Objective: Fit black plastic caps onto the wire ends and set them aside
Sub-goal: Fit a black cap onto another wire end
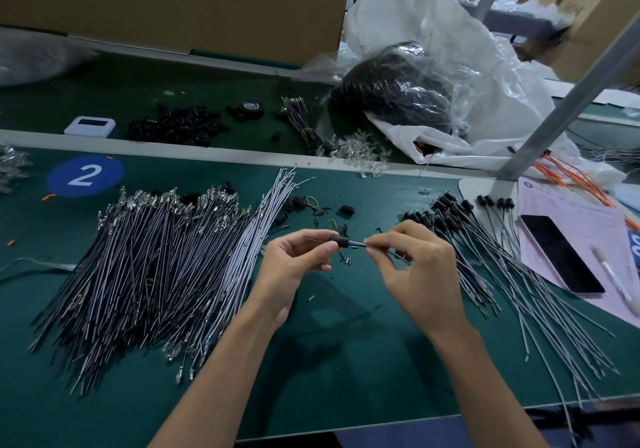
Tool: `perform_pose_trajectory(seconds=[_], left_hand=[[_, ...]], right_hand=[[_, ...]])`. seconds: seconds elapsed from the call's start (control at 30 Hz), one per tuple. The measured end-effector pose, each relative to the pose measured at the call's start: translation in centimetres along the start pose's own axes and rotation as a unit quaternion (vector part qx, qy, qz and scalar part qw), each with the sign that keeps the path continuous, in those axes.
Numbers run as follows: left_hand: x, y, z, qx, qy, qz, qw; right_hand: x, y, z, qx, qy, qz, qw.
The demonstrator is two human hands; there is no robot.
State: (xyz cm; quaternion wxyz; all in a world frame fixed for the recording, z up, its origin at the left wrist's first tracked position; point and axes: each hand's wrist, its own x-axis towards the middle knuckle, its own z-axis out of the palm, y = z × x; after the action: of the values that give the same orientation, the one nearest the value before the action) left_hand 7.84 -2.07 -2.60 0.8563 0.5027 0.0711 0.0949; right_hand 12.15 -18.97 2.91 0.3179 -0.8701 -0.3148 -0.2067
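Note:
My left hand (294, 264) pinches a small black plastic cap (341, 241) between thumb and fingers above the green mat. My right hand (412, 260) pinches a thin grey wire (358, 243) whose end sits in the cap; a bare tip sticks out of the cap's left side. A big pile of uncapped wires (156, 267) lies on the left. On the right, wires with black caps fitted (460, 225) fan out. Loose black caps (176, 125) are heaped on the far strip.
A phone (561, 253) and a pen (616, 277) rest on pink paper (575, 215) at the right. A plastic bag of black parts (398, 90), clear connectors (356, 151), tape roll (251, 108), a white device (90, 126), cardboard box (173, 4) and metal post (568, 101) stand behind.

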Motion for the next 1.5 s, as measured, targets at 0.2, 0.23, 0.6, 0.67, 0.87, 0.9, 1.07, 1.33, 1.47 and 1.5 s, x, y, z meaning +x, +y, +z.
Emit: perform_pose_trajectory(seconds=[0.2,0.23,0.6,0.67,0.87,0.9,1.07,1.33,1.47,1.5], left_hand=[[0.1,-0.2,-0.2,-0.007,-0.008,0.004,1.000],[0.1,-0.2,-0.3,-0.009,-0.008,0.005,1.000],[0.0,-0.1,0.0,0.013,-0.010,0.017,1.000],[0.0,-0.1,0.0,0.011,-0.006,0.014,1.000],[-0.2,-0.1,0.2,0.012,0.000,0.004,1.000],[-0.3,0.0,0.3,0.009,0.000,0.003,1.000],[-0.4,0.2,0.5,-0.005,0.000,0.003,1.000],[-0.3,0.2,0.7,0.013,0.008,0.024,1.000],[-0.3,-0.1,0.8,0.051,0.011,0.044,0.998],[-0.3,-0.2,0.8,0.055,0.010,0.044,0.997]], right_hand=[[-0.3,-0.5,0.8,0.003,-0.004,0.010,1.000],[-0.4,-0.5,0.9,0.005,-0.008,0.011,1.000],[-0.5,-0.2,1.1,0.035,-0.007,0.013,0.999],[-0.5,-0.2,0.9,0.040,0.003,0.003,0.999],[-0.5,-0.4,0.9,0.043,0.022,0.010,0.999],[-0.4,-0.5,0.9,0.046,0.026,0.015,0.999],[-0.1,-0.8,0.8,0.048,0.021,0.011,0.999],[0.2,-0.6,1.4,0.028,-0.030,0.017,0.999],[0.1,-0.2,1.3,0.029,-0.036,0.013,0.999],[0.1,-0.1,1.3,0.028,-0.036,0.012,0.999]])
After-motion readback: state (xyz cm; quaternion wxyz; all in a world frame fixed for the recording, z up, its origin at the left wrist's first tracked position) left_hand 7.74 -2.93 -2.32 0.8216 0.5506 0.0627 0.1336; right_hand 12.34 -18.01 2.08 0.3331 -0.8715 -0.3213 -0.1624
